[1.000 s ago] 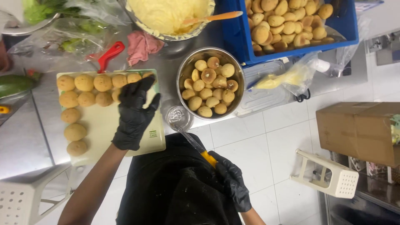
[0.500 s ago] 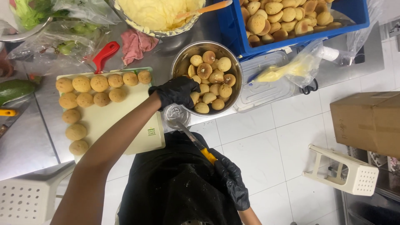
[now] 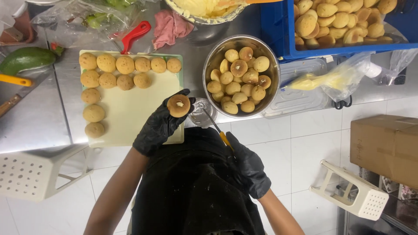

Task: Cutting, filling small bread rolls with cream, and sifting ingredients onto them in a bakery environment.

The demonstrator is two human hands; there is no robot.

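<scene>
Two black-gloved hands: left hand (image 3: 160, 126) with one round pastry (image 3: 178, 105), right hand (image 3: 248, 166) with one yellow-handled tool (image 3: 216, 128). Twelve round pastries in rows on one pale cutting board (image 3: 135, 113), left of centre. About seventeen more in one steel bowl (image 3: 270, 93), centre. One blue crate (image 3: 278, 39) heaped with pastries, upper right, too many to count. Two white stools (image 3: 30, 174), lower corners. One cardboard box (image 3: 385, 146), right edge.

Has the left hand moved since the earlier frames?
Yes. The left hand has come back from the metal bowl to the cutting board's near right corner, now holding a round pastry.
</scene>
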